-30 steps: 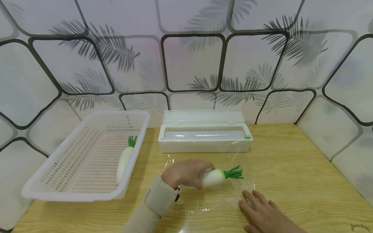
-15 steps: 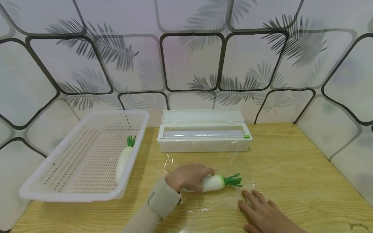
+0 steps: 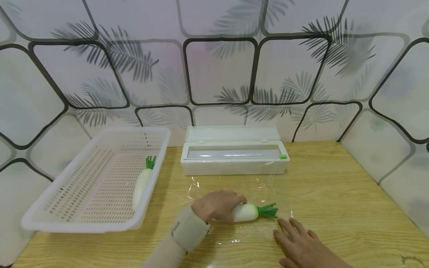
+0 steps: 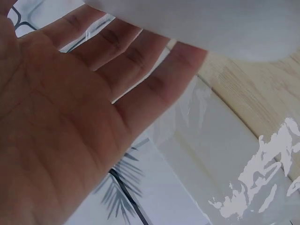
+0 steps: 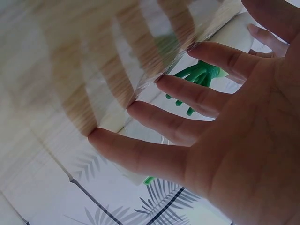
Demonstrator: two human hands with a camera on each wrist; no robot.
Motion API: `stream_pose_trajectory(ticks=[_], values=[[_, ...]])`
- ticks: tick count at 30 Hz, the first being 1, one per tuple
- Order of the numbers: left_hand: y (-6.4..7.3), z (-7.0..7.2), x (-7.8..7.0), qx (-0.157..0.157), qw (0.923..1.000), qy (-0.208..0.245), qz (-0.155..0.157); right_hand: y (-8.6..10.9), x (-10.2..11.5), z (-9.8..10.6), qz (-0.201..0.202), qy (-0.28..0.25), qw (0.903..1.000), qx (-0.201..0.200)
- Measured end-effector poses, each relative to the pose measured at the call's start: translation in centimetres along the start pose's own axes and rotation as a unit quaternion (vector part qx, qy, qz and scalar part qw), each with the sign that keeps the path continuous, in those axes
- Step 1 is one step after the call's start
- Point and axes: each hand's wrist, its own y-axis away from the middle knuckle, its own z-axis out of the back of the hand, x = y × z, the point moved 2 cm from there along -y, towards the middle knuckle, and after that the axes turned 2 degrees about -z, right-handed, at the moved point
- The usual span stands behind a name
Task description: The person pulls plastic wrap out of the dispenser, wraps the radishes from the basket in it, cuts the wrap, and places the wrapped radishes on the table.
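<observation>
A white radish (image 3: 246, 213) with green stalks lies crosswise over a sheet of clear plastic wrap (image 3: 239, 234) on the table. My left hand (image 3: 218, 205) grips its body from above, covering the left end. In the left wrist view, the fingers (image 4: 159, 86) reach to the pale radish (image 4: 220, 28). To the right of the stalks, my right hand (image 3: 303, 242) rests palm down, fingertips at the wrap's near right edge. The right wrist view shows its spread fingers (image 5: 145, 154) touching the table at the film, with nothing gripped.
Behind the hands stands a white wrap dispenser box (image 3: 234, 167) with its lid raised and a green slider (image 3: 283, 156) at the right. A white plastic basket (image 3: 83, 226) on the left holds another radish (image 3: 140, 188). Patterned walls (image 3: 221, 70) enclose the wooden table (image 3: 348, 208).
My left hand has brought the radish slightly down and nearer on the wrap, and now it is almost still. The right hand has stayed in place.
</observation>
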Motion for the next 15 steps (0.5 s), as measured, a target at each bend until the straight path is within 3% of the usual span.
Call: stream_pose_trajectory(ticks=[15], values=[[0.24, -0.01, 0.15, -0.017, 0.9997, 0.012, 0.009, 0.15, 0.11, 0.15, 0.005, -0.006, 1.0, -0.006]])
